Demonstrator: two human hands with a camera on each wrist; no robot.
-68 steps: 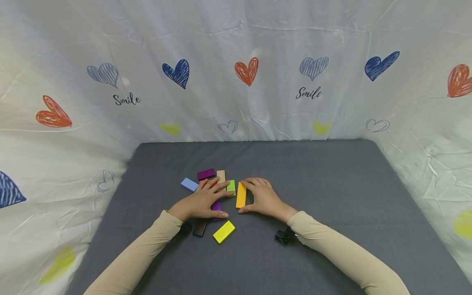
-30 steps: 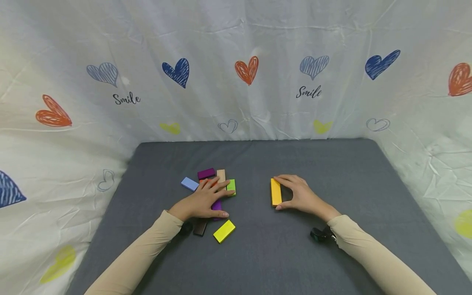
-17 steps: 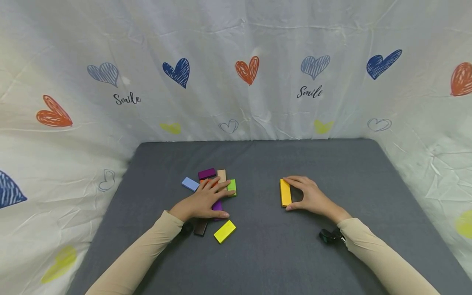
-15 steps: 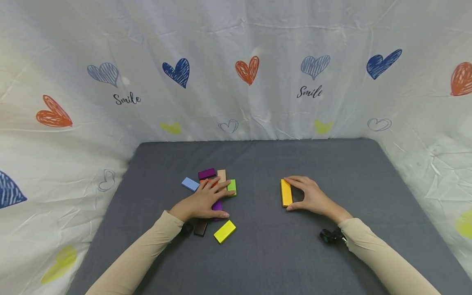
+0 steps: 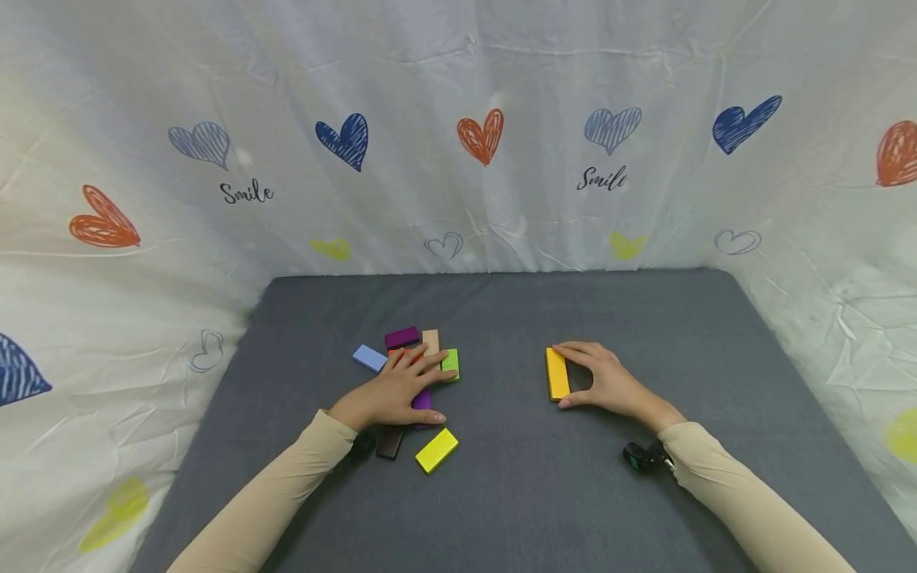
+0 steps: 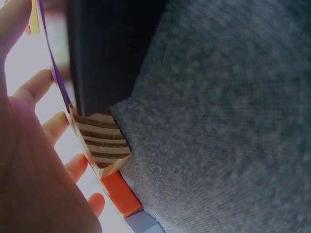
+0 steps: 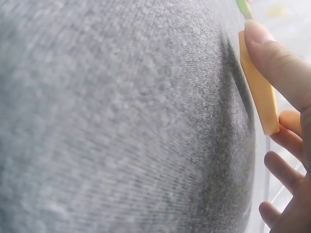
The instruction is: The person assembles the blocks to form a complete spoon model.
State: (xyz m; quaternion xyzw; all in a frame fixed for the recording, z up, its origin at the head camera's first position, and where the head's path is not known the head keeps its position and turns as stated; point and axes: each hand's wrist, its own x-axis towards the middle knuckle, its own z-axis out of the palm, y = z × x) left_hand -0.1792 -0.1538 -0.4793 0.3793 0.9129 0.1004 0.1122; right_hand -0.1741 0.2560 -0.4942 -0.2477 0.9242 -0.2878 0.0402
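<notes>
Pinched in the right hand (image 5: 609, 386), thumb at near short end, fingertips at far end, open gap between palm and long side: orange-yellow block (image 5: 557, 374). Long, narrow, rectangular, flat-topped, straight-edged; strong even colour from above, paler orange in right wrist view. Located right of centre on dark grey table (image 5: 501, 493), well apart from the other blocks; long axis pointing away from the person, far end angled slightly left. Cannot tell whether resting on surface or just above.

To the left: left hand (image 5: 392, 394), fingers spread, gripping nothing, over light blue block (image 5: 368, 358), red-orange block (image 6: 121, 194) and lime green block (image 5: 450, 364).
</notes>
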